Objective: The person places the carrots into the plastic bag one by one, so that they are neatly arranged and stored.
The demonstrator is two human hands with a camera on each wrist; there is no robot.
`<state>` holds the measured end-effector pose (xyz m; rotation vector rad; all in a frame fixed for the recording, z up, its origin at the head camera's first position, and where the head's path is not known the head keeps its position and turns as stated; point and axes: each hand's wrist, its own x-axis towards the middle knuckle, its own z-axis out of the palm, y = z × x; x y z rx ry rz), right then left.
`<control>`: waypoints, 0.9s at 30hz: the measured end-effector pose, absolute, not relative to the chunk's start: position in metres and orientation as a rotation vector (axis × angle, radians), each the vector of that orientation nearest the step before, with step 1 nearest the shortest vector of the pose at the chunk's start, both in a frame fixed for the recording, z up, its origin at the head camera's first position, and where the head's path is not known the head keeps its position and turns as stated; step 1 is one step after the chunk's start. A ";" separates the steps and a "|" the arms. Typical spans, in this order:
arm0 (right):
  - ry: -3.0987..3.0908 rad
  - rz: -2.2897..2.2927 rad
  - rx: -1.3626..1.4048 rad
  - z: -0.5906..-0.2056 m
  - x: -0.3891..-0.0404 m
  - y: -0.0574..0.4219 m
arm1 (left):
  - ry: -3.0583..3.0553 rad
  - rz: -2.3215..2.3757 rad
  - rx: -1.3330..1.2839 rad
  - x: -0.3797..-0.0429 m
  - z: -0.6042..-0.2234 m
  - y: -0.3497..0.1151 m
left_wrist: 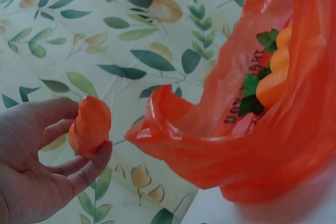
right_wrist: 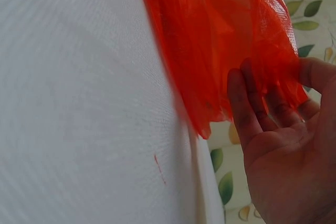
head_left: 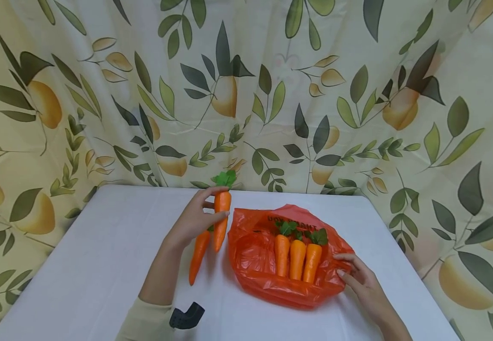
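My left hand [head_left: 191,220] pinches an orange carrot [head_left: 222,206] with a green leafy top, its tip pointing down, just left of the bag. In the left wrist view the same carrot [left_wrist: 92,127] shows end-on between thumb and fingers. A second carrot [head_left: 199,258] lies on the table below that hand, its top partly hidden. The red plastic bag [head_left: 250,255] lies with its mouth spread, and three carrots [head_left: 297,258] sit side by side inside, leaves toward the back. At the bag's right edge, my right hand [head_left: 365,286] grips the thin plastic [right_wrist: 220,35] between thumb and fingers.
A white-covered table [head_left: 114,255] lies beneath everything. Behind it and at both sides hangs a curtain [head_left: 237,94] printed with leaves and fruit. A black curved strap piece [head_left: 186,316] sits by the left sleeve [head_left: 146,322].
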<state>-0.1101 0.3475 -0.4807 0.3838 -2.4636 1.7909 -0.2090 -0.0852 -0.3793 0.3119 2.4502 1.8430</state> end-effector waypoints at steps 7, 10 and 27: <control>-2.487 1.805 0.353 -0.481 -0.111 0.347 | 2.353 1.900 0.436 -0.207 -0.378 -0.062; -2.487 1.807 0.353 -0.480 -0.111 0.346 | 2.317 1.917 0.495 -0.207 -0.378 -0.051; -2.469 1.821 0.380 -0.481 -0.112 0.347 | 2.204 1.889 0.541 -0.200 -0.369 -0.005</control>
